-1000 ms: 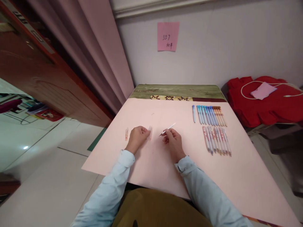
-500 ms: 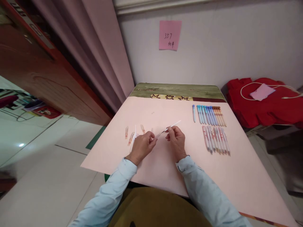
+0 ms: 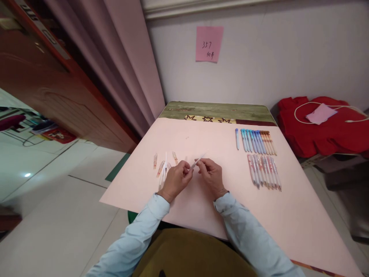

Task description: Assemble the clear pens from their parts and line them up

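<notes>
My left hand (image 3: 178, 177) pinches a small pale pen barrel (image 3: 192, 167) above the middle of the table. A thin white pen refill (image 3: 200, 158) slants up to the right out of it, its dark tip no longer showing. The fingers of my right hand (image 3: 211, 174) are closed on the refill near the barrel's mouth. Beside my left hand lie several white refills (image 3: 162, 175), partly hidden by it, and several short clear, orange-printed pen parts (image 3: 155, 161).
At the right, blue and brown pens (image 3: 253, 141) lie in a row, with clear-barrelled pens (image 3: 263, 172) below them. Pale paper (image 3: 198, 215) covers the table. A red cloth (image 3: 346, 134) with a white cable is beyond the right edge; a curtain (image 3: 129, 57) hangs at the left.
The refill has gone into the barrel, so less of it sticks out. My right hand has moved left, closer to my left hand. The view has shifted slightly.
</notes>
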`<state>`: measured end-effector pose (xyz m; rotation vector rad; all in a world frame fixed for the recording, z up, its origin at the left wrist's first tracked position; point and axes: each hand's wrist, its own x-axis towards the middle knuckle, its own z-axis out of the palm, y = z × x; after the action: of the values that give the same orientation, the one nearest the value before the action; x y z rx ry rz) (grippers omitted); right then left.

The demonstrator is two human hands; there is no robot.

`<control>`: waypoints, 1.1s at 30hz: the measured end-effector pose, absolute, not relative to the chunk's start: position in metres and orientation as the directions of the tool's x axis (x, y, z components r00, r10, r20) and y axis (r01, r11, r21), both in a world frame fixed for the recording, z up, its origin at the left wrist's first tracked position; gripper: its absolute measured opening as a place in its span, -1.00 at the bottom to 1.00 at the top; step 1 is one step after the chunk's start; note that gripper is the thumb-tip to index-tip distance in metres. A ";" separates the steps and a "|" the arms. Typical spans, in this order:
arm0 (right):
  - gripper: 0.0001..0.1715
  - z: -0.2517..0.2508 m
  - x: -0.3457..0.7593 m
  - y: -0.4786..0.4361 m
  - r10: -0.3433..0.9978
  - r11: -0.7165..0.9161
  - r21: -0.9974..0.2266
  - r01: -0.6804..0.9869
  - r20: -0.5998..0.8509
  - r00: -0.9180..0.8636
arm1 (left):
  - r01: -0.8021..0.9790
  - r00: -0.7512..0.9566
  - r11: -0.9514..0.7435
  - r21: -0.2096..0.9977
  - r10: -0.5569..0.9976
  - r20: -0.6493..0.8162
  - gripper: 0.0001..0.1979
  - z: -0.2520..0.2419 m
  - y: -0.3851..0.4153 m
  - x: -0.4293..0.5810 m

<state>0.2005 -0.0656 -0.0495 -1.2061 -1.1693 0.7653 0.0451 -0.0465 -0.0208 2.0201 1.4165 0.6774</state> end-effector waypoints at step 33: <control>-0.65 -0.063 0.192 -0.066 0.973 0.057 -0.979 -0.194 0.011 0.232 | 0.253 -0.281 0.201 0.946 0.951 -0.127 -0.71 -0.002 -0.022 -0.090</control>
<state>0.1918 -0.0659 -0.0630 -1.1382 -0.9113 1.1024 -0.0904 -0.0222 -0.0024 1.1447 1.6915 1.1216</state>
